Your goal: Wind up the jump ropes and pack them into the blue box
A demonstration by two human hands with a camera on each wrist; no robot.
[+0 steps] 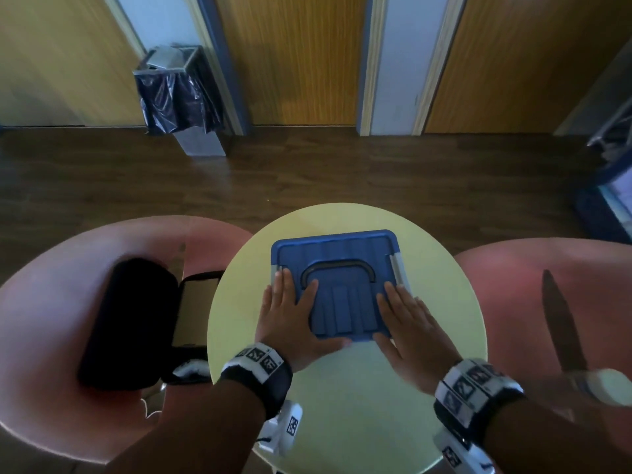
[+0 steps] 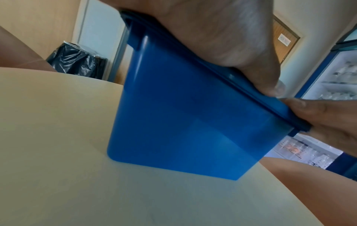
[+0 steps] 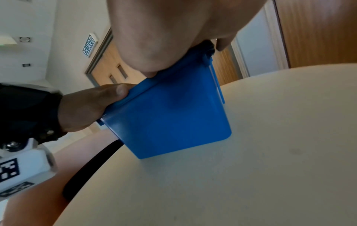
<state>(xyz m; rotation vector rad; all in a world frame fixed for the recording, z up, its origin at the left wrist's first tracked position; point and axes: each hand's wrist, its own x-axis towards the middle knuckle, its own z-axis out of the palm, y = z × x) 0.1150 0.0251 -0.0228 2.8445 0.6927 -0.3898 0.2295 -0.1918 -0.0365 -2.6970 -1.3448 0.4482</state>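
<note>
The blue box (image 1: 342, 265) stands on the round pale-yellow table (image 1: 359, 388) with its ribbed lid on and a dark handle folded flat on top. My left hand (image 1: 290, 313) lies flat on the lid's left side with straight fingers, its thumb along the near edge. My right hand (image 1: 407, 323) lies flat on the lid's right side. The left wrist view shows the blue box (image 2: 183, 114) from the side under my left hand (image 2: 222, 38). In the right wrist view the blue box (image 3: 170, 116) sits beneath my right hand (image 3: 164, 38). No jump rope is visible.
A pink chair (image 1: 51, 302) on the left carries an open black case (image 1: 136, 323). Another pink chair (image 1: 547, 302) stands at the right. A bin with a black liner (image 1: 178, 94) stands by the far wall across the wooden floor.
</note>
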